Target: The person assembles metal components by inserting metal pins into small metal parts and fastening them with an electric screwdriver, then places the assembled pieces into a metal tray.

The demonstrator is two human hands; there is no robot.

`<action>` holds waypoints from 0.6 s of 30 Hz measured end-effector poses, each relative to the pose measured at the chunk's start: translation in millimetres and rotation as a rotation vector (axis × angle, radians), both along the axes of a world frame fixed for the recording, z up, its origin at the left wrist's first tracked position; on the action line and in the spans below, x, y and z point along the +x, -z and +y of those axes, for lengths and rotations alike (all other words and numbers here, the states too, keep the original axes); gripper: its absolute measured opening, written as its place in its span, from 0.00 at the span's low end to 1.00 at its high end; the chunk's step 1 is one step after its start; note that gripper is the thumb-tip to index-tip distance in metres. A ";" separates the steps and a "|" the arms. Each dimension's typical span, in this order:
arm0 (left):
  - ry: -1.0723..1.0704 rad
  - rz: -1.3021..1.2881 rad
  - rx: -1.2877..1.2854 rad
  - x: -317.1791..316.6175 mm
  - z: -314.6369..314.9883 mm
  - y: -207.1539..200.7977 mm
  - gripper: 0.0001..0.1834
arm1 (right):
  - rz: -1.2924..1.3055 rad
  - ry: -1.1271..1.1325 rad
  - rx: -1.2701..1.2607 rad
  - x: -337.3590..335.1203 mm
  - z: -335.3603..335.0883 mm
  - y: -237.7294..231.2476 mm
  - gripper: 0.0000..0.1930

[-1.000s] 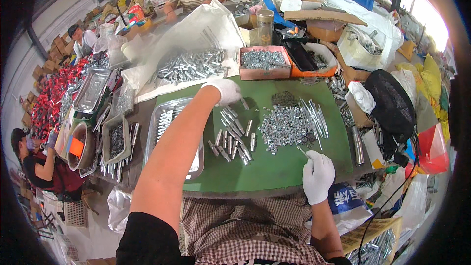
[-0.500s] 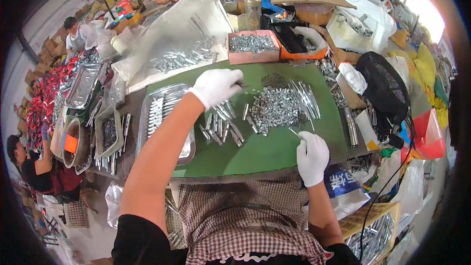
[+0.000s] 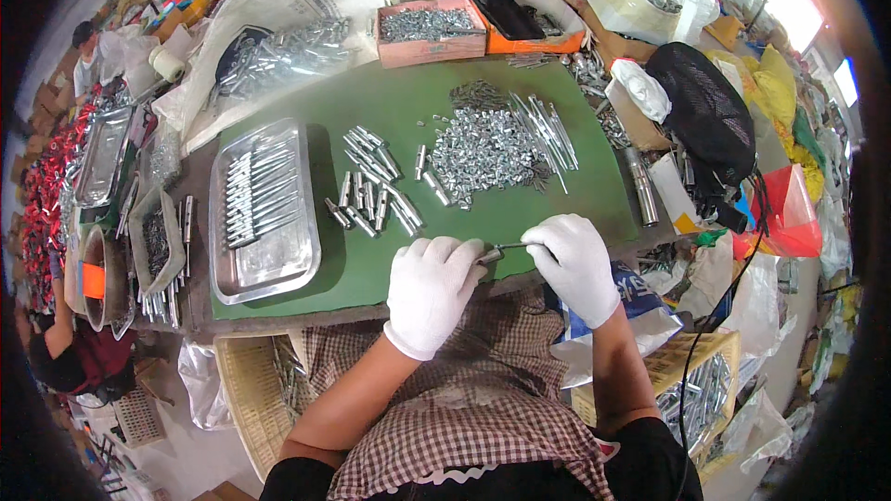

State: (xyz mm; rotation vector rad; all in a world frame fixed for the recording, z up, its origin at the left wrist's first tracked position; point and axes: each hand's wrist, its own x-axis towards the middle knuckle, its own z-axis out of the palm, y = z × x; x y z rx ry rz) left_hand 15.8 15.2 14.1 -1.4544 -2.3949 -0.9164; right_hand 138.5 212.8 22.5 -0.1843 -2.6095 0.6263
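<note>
Currently, the gloved left hand [image 3: 432,292] is holding a short metal cylinder [image 3: 490,256] at its fingertips, and the gloved right hand [image 3: 575,264] is pinching a thin metal rod [image 3: 512,245]. The rod's tip is meeting the cylinder's end; whether it is sitting inside, one cannot tell. Both pieces are staying near the front edge of a green mat [image 3: 362,264]. Farther out, more cylinders [image 3: 376,181] are lying loosely clustered, a heap of small metal pieces [image 3: 483,153] is spreading to their right, and a metal tray [image 3: 274,274] is holding slim parts to their left
</note>
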 end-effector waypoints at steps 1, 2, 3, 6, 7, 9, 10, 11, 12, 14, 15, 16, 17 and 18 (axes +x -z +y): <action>0.002 -0.006 0.004 0.1 0.2 0.9 0.14 | -0.031 0.010 0.020 0.0 -0.3 -2.0 0.05; 0.012 -0.024 -0.004 -0.9 -0.4 1.8 0.16 | -0.037 0.010 0.024 0.0 -0.5 -1.8 0.05; 0.022 -0.041 -0.013 -1.5 -1.3 2.7 0.17 | -0.027 0.027 0.039 0.8 -1.0 -1.1 0.04; 0.057 -0.063 -0.018 -4.4 -4.8 1.0 0.18 | -0.029 0.053 0.061 1.4 -0.3 0.4 0.04; 0.058 -0.069 -0.019 -4.5 -5.0 0.8 0.18 | -0.036 0.065 0.067 2.0 -0.3 0.8 0.04; 0.059 -0.051 -0.006 -5.6 -5.1 1.2 0.18 | -0.025 0.066 0.059 2.2 -0.1 4.0 0.04; 0.060 -0.055 -0.008 -6.9 -5.3 2.4 0.18 | -0.007 0.068 0.051 1.9 -0.2 5.6 0.04; 0.066 -0.057 -0.005 -8.2 -5.4 3.8 0.18 | -0.011 0.068 0.049 1.8 -0.6 6.2 0.04; 0.073 -0.060 -0.001 -9.3 -5.0 4.8 0.18 | -0.003 0.076 0.046 1.6 -1.1 6.0 0.04; 0.075 -0.075 0.005 -10.4 -3.5 4.7 0.17 | 0.002 0.086 0.042 1.1 -1.9 4.7 0.04; 0.076 -0.086 0.011 -10.6 -2.6 4.2 0.16 | -0.008 0.086 0.048 1.0 -2.0 3.7 0.04; 0.078 -0.090 0.011 -9.5 -0.8 2.9 0.16 | -0.018 0.087 0.054 0.8 -2.0 3.5 0.04; 0.061 -0.080 0.003 -7.5 1.9 1.0 0.15 | -0.022 0.090 0.054 0.6 -2.0 4.7 0.04; 0.042 -0.068 -0.006 -6.4 3.5 0.1 0.14 | -0.005 0.084 0.047 0.3 -1.8 6.4 0.05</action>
